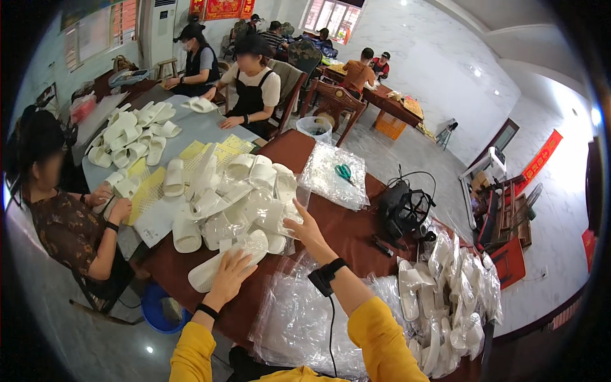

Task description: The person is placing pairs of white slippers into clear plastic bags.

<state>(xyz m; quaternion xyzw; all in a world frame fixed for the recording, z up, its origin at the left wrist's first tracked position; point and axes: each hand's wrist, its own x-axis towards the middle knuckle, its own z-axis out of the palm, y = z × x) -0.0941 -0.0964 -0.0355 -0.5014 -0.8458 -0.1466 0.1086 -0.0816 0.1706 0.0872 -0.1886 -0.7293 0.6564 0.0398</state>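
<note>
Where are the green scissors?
In the head view, the green scissors lie on a stack of clear bags, right of the slipper pile, beyond the right hand.

Your left hand (pixel 230 275) lies flat on a white slipper (pixel 228 260) at the center of the frame, on the brown table (pixel 347 232). Your right hand (pixel 305 228) reaches into the slipper pile (pixel 245 194) just above it. Clear bags (pixel 299 325) lie at lower center.

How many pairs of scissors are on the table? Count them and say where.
1. The green-handled scissors lie on a stack of clear plastic bags at the far side of the brown table. Others may be hidden under slippers or bags.
</note>
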